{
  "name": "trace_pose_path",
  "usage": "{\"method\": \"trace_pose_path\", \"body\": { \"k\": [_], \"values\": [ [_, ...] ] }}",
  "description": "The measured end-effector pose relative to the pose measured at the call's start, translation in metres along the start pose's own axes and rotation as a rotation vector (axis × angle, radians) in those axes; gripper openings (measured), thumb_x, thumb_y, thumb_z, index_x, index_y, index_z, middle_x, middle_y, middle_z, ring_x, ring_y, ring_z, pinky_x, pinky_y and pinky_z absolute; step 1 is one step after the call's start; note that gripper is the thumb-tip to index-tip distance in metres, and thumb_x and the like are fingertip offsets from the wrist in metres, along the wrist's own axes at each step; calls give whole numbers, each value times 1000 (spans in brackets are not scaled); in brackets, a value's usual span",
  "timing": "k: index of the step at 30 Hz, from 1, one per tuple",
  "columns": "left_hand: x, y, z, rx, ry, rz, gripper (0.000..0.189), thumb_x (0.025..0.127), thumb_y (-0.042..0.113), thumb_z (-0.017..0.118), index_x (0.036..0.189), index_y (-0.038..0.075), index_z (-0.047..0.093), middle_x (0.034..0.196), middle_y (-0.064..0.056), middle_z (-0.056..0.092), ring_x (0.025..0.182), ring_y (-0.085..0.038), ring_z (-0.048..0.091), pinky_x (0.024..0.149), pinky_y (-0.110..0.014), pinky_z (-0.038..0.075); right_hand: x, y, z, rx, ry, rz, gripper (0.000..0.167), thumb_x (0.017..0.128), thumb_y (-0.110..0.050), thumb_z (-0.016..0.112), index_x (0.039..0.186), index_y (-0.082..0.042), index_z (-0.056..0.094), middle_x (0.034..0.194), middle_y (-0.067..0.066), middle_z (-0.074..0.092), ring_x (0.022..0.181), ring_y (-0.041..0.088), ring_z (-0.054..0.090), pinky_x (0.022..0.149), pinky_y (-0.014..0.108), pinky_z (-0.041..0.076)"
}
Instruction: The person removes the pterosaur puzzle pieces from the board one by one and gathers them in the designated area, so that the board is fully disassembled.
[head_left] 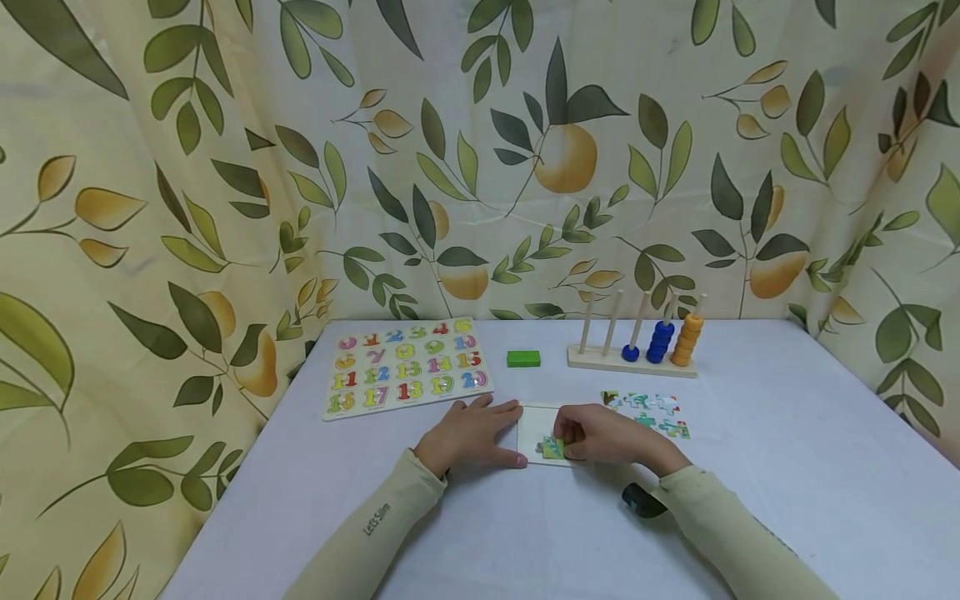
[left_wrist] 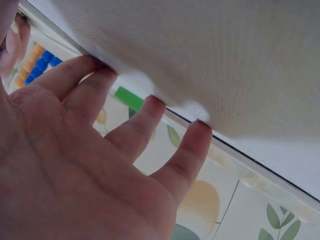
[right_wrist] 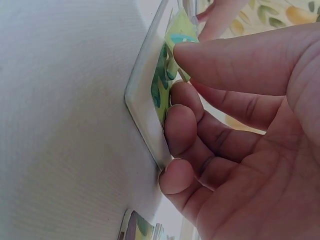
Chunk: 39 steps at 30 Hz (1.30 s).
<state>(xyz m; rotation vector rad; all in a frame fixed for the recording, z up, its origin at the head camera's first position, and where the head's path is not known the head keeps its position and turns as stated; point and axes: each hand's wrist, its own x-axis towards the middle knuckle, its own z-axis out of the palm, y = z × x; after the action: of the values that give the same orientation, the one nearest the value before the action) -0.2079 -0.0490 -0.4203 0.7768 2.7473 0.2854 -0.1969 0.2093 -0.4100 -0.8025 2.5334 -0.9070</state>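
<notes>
A white puzzle board lies flat on the table between both hands. My left hand rests with its fingers spread, the thumb and fingertips at the board's left edge; its fingertips press down in the left wrist view. Over the board's right part, my right hand pinches a green jigsaw piece between thumb and forefinger, tilted up from the board. Another green jigsaw piece lies on the board below it. The curled fingers of the right hand hide part of the board.
Several loose jigsaw pieces lie right of the board. Behind stand a green block and a bead stacker with blue and orange beads. A number board lies at the back left. Near the right sleeve is a black object.
</notes>
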Motion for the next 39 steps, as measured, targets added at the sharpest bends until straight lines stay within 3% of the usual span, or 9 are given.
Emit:
{"method": "trace_pose_path", "body": {
  "k": [11, 39],
  "values": [
    [2, 0, 0, -4, 0, -4, 90, 92, 64, 77, 167, 28, 43, 170, 16, 36, 161, -26, 25, 126, -61, 22, -1, -1, -2, 30, 13, -21, 10, 97, -2, 72, 103, -8, 67, 97, -2, 64, 87, 18, 56, 75, 31, 48],
    [1, -1, 1, 16, 3, -5, 90, 92, 66, 76, 167, 29, 43, 170, 16, 36, 161, -26, 26, 126, -61, 24, 1, 1, -1, 74, 63, -25, 11, 97, -1, 73, 98, -11, 67, 95, -2, 65, 88, 20, 57, 77, 33, 48]
  ]
}}
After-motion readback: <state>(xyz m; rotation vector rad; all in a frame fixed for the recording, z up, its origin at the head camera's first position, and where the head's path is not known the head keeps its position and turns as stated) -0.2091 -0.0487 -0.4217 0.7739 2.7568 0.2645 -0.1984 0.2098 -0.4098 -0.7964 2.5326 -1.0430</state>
